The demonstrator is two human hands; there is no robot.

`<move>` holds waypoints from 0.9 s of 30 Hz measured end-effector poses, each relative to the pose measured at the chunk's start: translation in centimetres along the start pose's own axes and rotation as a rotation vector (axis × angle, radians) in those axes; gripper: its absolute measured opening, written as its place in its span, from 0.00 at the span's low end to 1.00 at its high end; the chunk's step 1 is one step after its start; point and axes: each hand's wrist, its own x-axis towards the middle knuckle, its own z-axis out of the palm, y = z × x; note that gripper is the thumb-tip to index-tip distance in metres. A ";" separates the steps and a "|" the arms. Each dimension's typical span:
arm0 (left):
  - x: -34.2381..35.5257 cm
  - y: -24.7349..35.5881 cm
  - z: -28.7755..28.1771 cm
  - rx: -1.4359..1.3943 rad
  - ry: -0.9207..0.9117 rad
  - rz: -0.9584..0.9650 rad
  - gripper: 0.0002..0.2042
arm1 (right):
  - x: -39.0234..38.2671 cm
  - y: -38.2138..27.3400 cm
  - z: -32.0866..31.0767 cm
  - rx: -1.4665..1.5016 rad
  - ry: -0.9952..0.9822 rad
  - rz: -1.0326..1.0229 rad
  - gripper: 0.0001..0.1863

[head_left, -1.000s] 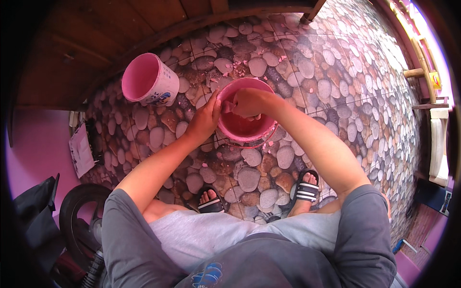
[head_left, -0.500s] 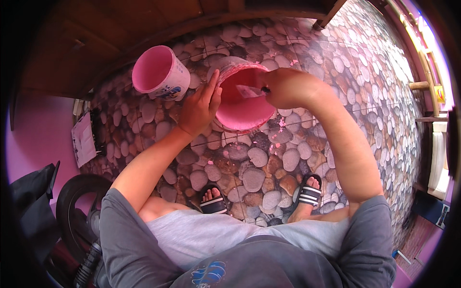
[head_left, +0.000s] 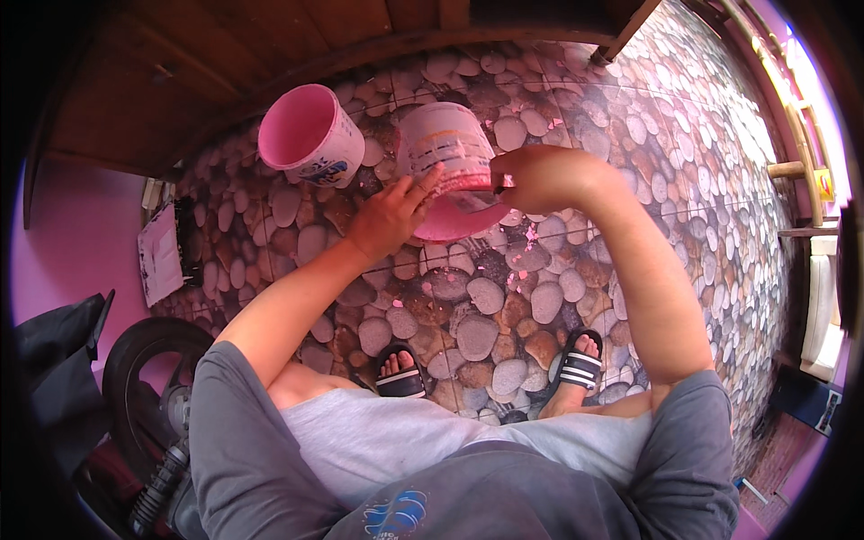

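Observation:
A paint bucket (head_left: 447,144), whitish outside and pink inside, is tipped steeply with its mouth toward me. My left hand (head_left: 394,214) grips the left side of its rim, fingers lying along the outer wall. At the right side of the mouth, my right hand (head_left: 544,178) is closed around a scraper (head_left: 508,181). Only a little of the scraper shows; its blade is mostly hidden. A second bucket (head_left: 346,148), also pink inside, stands to the left, touched by neither hand.
Pink paint flakes (head_left: 531,236) are scattered over the pebble-patterned floor (head_left: 585,297). Wooden furniture (head_left: 270,40) runs along the far side. A wheel (head_left: 135,378) stands at near left, beside my arm. A white, pink-stained panel (head_left: 160,255) leans by the left wall.
The bucket has tipped further toward me, so its outer wall shows and its inside is mostly hidden. My left hand has come slightly nearer with the rim. The scraper blade has gone largely from sight.

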 end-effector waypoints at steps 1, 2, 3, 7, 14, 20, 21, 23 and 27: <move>0.0 0.0 0.1 -0.055 0.006 -0.102 0.30 | -0.3 0.7 -0.3 -0.001 -0.001 0.000 0.19; 0.0 0.1 0.3 -0.112 0.013 -0.201 0.30 | -0.6 2.0 -0.6 0.061 0.020 -0.003 0.19; -0.1 -0.5 0.3 -0.105 0.014 -0.205 0.30 | -1.3 2.1 -1.5 0.122 0.044 -0.018 0.19; -0.6 -2.4 0.7 -0.273 0.250 -0.532 0.25 | -5.5 4.2 -5.5 0.497 0.294 -0.141 0.17; -4.7 -2.7 7.6 -0.214 0.430 -0.536 0.16 | 1.7 7.5 -1.7 1.404 0.791 -0.259 0.12; -3.4 0.3 4.4 -1.449 0.020 -1.148 0.17 | 11.0 5.6 7.9 1.176 0.935 0.100 0.15; -3.4 0.1 4.1 -1.442 0.024 -1.155 0.17 | 11.4 4.8 8.5 0.947 1.001 0.146 0.18; -3.3 -0.3 3.8 -1.490 -0.017 -1.098 0.19 | 11.9 3.5 8.8 0.990 0.999 0.077 0.20; -4.4 -1.2 2.4 -1.526 -0.095 -1.039 0.20 | 11.4 1.9 8.8 1.023 0.930 -0.032 0.23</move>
